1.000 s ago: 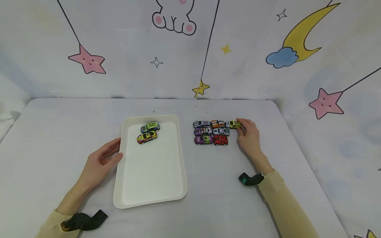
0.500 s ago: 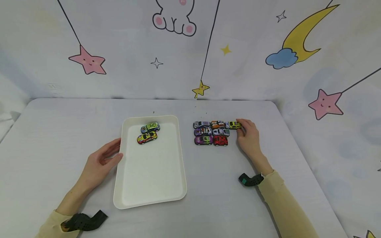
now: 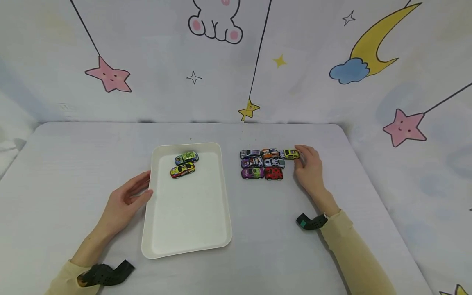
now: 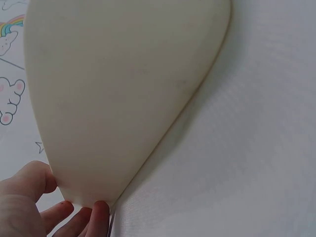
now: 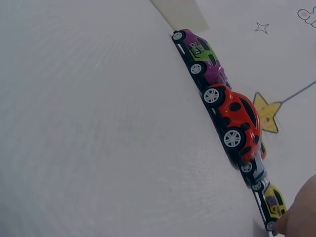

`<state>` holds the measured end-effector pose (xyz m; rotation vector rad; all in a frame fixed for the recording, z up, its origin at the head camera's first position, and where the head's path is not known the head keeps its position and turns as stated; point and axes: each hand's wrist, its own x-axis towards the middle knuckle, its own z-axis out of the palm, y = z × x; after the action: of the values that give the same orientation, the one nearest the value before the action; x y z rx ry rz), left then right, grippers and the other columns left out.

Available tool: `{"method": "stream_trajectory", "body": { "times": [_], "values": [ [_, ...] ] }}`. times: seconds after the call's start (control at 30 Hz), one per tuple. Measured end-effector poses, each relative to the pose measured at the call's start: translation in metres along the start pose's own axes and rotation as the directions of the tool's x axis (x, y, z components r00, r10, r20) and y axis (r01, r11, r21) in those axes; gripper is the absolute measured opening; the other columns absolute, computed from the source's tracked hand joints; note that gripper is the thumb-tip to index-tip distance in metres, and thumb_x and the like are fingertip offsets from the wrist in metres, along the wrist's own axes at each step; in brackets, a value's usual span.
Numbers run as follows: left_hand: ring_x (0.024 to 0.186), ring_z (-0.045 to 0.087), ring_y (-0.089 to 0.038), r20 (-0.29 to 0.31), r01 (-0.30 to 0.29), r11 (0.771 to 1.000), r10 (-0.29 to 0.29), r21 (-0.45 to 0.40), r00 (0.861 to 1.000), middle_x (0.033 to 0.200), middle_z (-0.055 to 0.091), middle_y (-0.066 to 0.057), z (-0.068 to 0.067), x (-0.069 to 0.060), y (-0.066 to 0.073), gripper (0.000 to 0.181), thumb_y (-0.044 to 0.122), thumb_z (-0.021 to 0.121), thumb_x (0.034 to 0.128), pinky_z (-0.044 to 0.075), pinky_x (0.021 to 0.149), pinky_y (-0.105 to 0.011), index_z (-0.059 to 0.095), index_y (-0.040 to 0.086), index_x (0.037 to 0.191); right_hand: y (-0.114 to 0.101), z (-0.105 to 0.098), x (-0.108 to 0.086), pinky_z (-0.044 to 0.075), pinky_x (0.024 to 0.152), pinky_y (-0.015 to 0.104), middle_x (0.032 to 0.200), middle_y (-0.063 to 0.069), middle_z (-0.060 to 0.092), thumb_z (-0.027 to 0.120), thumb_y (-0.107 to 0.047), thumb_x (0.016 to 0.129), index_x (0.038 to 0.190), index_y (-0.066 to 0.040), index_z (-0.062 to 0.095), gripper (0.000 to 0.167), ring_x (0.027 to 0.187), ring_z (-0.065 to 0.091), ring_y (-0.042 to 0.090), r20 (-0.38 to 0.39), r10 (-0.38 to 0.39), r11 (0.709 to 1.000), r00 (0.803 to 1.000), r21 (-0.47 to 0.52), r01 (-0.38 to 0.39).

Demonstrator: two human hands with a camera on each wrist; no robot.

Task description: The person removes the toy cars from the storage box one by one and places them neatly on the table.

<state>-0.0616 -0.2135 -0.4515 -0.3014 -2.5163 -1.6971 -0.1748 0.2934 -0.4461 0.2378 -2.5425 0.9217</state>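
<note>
My left hand (image 3: 121,207) holds the left rim of a white tray (image 3: 188,243), thumb at the rim, other fingers against its outer side. In the left wrist view the tray's pale wall (image 4: 128,98) rises from the fingertips. Two toy cars lie inside the tray: a green one (image 3: 186,157) and a red-and-yellow one (image 3: 182,170). On the right, my right hand (image 3: 310,170) pinches the end of a yellow-green toy car (image 3: 289,154) at the back row's right end. The right wrist view shows only part of that hand (image 5: 301,212) beside the yellow car.
Several toy cars stand packed in rows right of the tray, including a purple one (image 3: 252,173), a red spotted one (image 3: 273,173), a silver one (image 3: 274,163) and an orange one (image 3: 270,153). The white table (image 3: 265,246) meets a decorated wall behind.
Both hands, the tray and the cars keep practically the same places. The head view shifts only very slightly.
</note>
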Motion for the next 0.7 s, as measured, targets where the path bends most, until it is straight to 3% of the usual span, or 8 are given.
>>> {"method": "stream_trajectory", "body": {
  "times": [0.17, 0.33, 0.53, 0.7],
  "values": [
    [0.121, 0.055, 0.008, 0.008, -0.025, 0.999, 0.025, -0.027, 1.0, 0.143, 0.051, -0.029, 0.003, 0.001, 0.002, 0.051, 0.002, 0.063, 0.0969, 0.054, 0.087, -0.011, 0.048, 0.0, 0.145, -0.013, -0.009, 0.003, 0.04, 0.106, 0.056, 0.128, 0.022, 0.06, 0.059, 0.014, 0.083, 0.124, 0.004, 0.064, 0.042, 0.123, 0.05, 0.041, -0.038, -0.065, 0.998, 0.997, -0.001, 0.065],
    [0.12, 0.054, 0.01, -0.003, -0.023, 1.0, 0.023, -0.021, 1.0, 0.143, 0.051, -0.028, 0.002, 0.0, 0.005, 0.051, 0.003, 0.063, 0.0969, 0.053, 0.087, -0.008, 0.048, -0.001, 0.145, -0.046, -0.009, 0.012, 0.044, 0.102, 0.055, 0.127, 0.021, 0.06, 0.065, 0.012, 0.086, 0.125, 0.003, 0.064, 0.04, 0.12, 0.051, 0.039, 0.032, -0.175, 0.984, 0.984, 0.043, 0.173],
    [0.12, 0.054, 0.01, -0.003, -0.022, 1.0, 0.022, -0.017, 1.0, 0.143, 0.052, -0.029, -0.001, 0.0, 0.005, 0.05, 0.003, 0.063, 0.097, 0.053, 0.087, -0.009, 0.048, -0.002, 0.145, -0.091, 0.006, 0.018, 0.05, 0.097, 0.051, 0.125, 0.018, 0.064, 0.07, 0.006, 0.088, 0.124, 0.002, 0.065, 0.036, 0.116, 0.056, 0.035, 0.153, -0.314, 0.948, 0.937, 0.113, 0.299],
    [0.12, 0.055, 0.009, -0.005, -0.022, 1.0, 0.022, -0.018, 1.0, 0.143, 0.052, -0.028, -0.002, 0.0, 0.005, 0.05, 0.004, 0.063, 0.097, 0.053, 0.087, -0.009, 0.048, -0.002, 0.145, -0.125, 0.026, 0.019, 0.052, 0.097, 0.047, 0.125, 0.015, 0.064, 0.069, 0.0, 0.091, 0.123, 0.0, 0.066, 0.033, 0.117, 0.057, 0.03, 0.25, -0.375, 0.925, 0.893, 0.167, 0.341]
  ]
}}
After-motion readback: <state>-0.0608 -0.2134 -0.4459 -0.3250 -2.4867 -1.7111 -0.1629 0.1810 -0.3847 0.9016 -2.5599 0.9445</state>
